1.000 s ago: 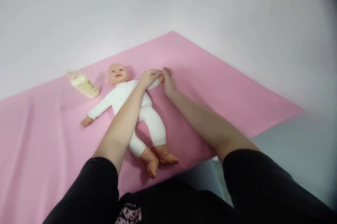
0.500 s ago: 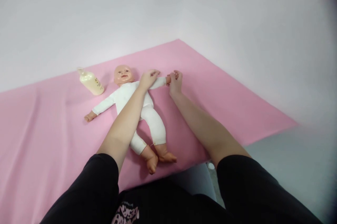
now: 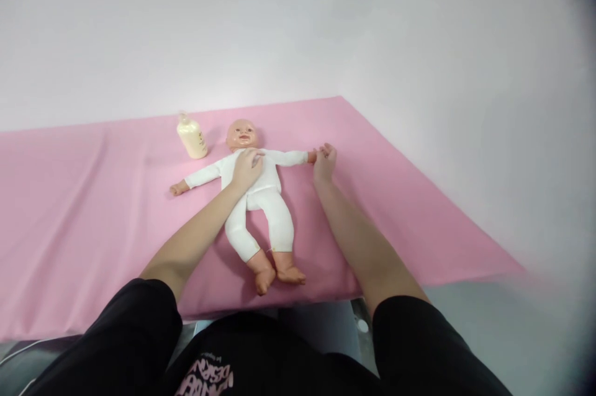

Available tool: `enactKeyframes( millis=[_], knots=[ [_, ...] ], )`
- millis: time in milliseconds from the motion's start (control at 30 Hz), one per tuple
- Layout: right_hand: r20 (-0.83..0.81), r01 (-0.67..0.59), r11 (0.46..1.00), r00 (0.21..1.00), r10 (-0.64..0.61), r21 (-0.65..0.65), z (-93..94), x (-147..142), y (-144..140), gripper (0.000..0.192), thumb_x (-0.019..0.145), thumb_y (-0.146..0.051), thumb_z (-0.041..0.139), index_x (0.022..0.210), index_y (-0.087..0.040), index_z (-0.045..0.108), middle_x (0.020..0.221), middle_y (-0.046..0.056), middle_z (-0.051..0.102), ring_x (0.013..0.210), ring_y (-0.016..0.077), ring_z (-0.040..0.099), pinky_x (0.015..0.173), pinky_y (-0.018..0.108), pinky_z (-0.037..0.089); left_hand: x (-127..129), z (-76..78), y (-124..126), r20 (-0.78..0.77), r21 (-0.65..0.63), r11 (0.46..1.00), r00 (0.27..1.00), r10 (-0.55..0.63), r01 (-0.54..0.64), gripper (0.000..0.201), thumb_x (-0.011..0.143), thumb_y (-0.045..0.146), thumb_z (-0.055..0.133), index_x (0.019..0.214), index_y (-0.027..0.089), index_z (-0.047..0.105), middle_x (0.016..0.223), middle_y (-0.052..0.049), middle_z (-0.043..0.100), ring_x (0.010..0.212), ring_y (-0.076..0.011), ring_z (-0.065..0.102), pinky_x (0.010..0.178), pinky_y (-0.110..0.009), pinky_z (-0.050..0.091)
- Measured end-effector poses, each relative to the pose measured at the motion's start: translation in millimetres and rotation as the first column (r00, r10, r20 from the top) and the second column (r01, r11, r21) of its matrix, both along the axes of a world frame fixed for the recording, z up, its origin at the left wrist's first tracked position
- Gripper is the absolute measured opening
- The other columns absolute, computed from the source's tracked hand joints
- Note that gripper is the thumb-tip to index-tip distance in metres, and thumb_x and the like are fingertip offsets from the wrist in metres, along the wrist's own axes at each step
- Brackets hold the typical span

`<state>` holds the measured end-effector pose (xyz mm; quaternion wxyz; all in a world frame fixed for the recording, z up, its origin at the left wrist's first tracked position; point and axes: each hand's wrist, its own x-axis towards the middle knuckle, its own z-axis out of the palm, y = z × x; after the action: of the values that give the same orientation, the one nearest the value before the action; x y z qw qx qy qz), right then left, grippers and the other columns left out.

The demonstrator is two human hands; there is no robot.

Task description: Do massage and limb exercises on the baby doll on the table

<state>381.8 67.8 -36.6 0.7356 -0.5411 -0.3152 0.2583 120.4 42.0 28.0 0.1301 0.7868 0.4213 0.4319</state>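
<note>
A baby doll (image 3: 269,197) with a white cloth body lies on its back, arms spread, its bare feet pointing towards me. My left hand (image 3: 248,167) rests on the doll's chest, fingers loosely stretched and holding nothing. At the end of the doll's outstretched arm on the right, my right hand (image 3: 325,163) pinches the doll's hand (image 3: 311,157) between thumb and fingers. The doll's other hand (image 3: 179,187) lies free on the cloth.
A pump bottle (image 3: 192,137) of pale yellow liquid stands left of the doll's head. Everything lies on a pink cloth (image 3: 391,216), creased on the left, over a table with a near edge close to my body. A pale wall (image 3: 279,23) rises behind.
My left hand has moved from the doll's upper arm and shoulder back onto its chest. My right hand stays at the doll's hand. The camera view has shifted.
</note>
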Motion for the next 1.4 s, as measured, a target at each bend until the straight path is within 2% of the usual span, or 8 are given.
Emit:
enactKeyframes(
  millis=[333, 600, 800, 967, 1067, 1133, 1267, 1400],
  knots=[
    [0.312, 0.045, 0.992, 0.950, -0.005, -0.120, -3.7, -5.2, -0.8, 0.049, 0.080, -0.027, 0.054, 0.128, -0.017, 0.056, 0.132, 0.014, 0.056, 0.122, 0.0244, 0.057, 0.111, 0.048, 0.047, -110.3, -48.4, -41.6, -0.101, -0.079, 0.977, 0.977, 0.188, -0.196, 0.028, 0.101, 0.031, 0.044, 0.121, 0.016, 0.057, 0.121, -0.015, 0.064, 0.117, -0.0268, 0.061, 0.109, -0.047, 0.046],
    [0.623, 0.088, 0.996, 0.778, -0.077, 0.013, 1.0, -12.8, -11.7, 0.043, 0.080, -0.026, 0.047, 0.120, -0.017, 0.060, 0.130, 0.015, 0.059, 0.128, 0.0294, 0.052, 0.113, 0.057, 0.040, -116.8, -47.1, -61.1, -0.474, -0.113, 0.898, 0.817, 0.327, -0.425, 0.046, 0.103, 0.040, 0.039, 0.128, 0.005, 0.056, 0.137, -0.027, 0.058, 0.131, -0.0385, 0.052, 0.114, -0.055, 0.038],
    [0.805, -0.111, 0.989, 0.594, -0.016, 0.102, 14.9, -43.7, -35.4, 0.039, 0.086, -0.025, 0.046, 0.121, -0.020, 0.061, 0.144, 0.015, 0.053, 0.141, 0.0291, 0.044, 0.122, 0.056, 0.030, -122.6, -38.5, -56.4, -0.547, -0.268, 0.773, 0.752, 0.368, -0.574, 0.074, 0.102, 0.050, 0.034, 0.152, -0.005, 0.037, 0.163, -0.031, 0.032, 0.154, -0.0434, 0.026, 0.126, -0.059, 0.017],
    [0.873, -0.270, 0.955, 0.488, 0.025, 0.124, 32.7, -62.9, -47.9, 0.031, 0.093, -0.030, 0.045, 0.117, -0.020, 0.063, 0.141, 0.015, 0.056, 0.138, 0.0307, 0.047, 0.120, 0.056, 0.034, -140.2, -35.8, -42.2, -0.313, -0.322, 0.767, 0.827, 0.467, -0.555, 0.086, 0.097, 0.054, 0.046, 0.154, -0.008, 0.029, 0.165, -0.035, 0.021, 0.158, -0.0447, 0.014, 0.128, -0.061, 0.011],
    [0.883, -0.340, 0.935, 0.463, 0.073, 0.101, 47.6, -76.4, -50.1, 0.032, 0.096, -0.030, 0.042, 0.118, -0.021, 0.063, 0.137, 0.013, 0.059, 0.135, 0.0295, 0.050, 0.118, 0.054, 0.038, -147.5, -35.7, -33.2, 0.076, -0.297, 0.896, 0.928, 0.365, -0.329, 0.083, 0.093, 0.055, 0.056, 0.156, 0.008, 0.028, 0.167, -0.027, 0.024, 0.159, -0.0376, 0.018, 0.129, -0.055, 0.018],
    [0.885, -0.437, 0.897, 0.442, 0.149, 0.067, 60.7, -91.0, -49.3, 0.033, 0.096, -0.029, 0.042, 0.122, -0.023, 0.062, 0.133, 0.013, 0.063, 0.133, 0.0279, 0.053, 0.118, 0.050, 0.040, -150.1, -36.2, -26.8, 0.386, -0.238, 0.962, 0.895, 0.221, -0.135, 0.076, 0.091, 0.057, 0.060, 0.152, 0.022, 0.033, 0.162, -0.018, 0.037, 0.154, -0.0303, 0.033, 0.127, -0.050, 0.029],
    [0.853, -0.656, 0.749, 0.335, 0.399, -0.093, 91.0, -136.5, -48.3, 0.040, 0.093, -0.023, 0.047, 0.132, -0.023, 0.057, 0.136, 0.010, 0.063, 0.132, 0.0263, 0.055, 0.117, 0.051, 0.042, -153.6, -38.2, -17.8, 0.711, -0.204, 0.977, 0.679, 0.185, -0.053, 0.071, 0.081, 0.055, 0.074, 0.137, 0.025, 0.042, 0.141, -0.015, 0.057, 0.131, -0.0287, 0.060, 0.112, -0.047, 0.050],
    [0.840, -0.782, 0.566, 0.106, 0.533, -0.261, 108.5, -189.9, -48.2, 0.056, 0.087, -0.025, 0.065, 0.141, -0.019, 0.052, 0.146, 0.014, 0.056, 0.140, 0.0300, 0.049, 0.121, 0.054, 0.036, -152.3, -36.7, -25.6, 0.624, -0.165, 0.968, 0.740, 0.252, -0.191, 0.054, 0.077, 0.053, 0.078, 0.113, 0.020, 0.056, 0.118, -0.013, 0.066, 0.115, -0.0283, 0.066, 0.106, -0.048, 0.053]
  ],
)
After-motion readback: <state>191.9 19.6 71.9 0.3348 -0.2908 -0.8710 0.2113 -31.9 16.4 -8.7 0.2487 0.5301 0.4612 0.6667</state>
